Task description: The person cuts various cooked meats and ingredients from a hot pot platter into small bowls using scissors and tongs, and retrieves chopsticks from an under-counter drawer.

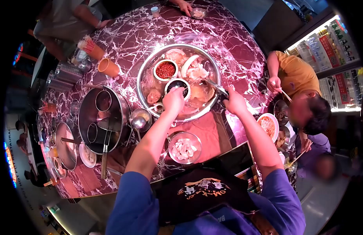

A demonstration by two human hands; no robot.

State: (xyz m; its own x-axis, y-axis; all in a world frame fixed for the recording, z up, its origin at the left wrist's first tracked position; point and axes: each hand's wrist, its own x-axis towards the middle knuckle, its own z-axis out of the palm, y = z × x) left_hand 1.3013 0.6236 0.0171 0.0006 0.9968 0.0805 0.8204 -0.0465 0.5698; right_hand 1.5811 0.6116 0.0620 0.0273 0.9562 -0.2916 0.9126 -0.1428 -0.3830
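Silver tool (217,86) gripped in your right hand (235,103), your left hand (175,100) is at the white cup (178,79), its grip unclear.

The wide head-worn view looks forward and down, close over the marbled table (238,51).

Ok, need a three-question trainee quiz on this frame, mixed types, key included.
1. Which hand grips the metal utensil?
2. True or false: the cup of red sauce sits inside the large metal bowl.
3. Fill in: the left hand is at the small cup of ____ sauce.

Key:
1. The right hand.
2. True.
3. Dark.
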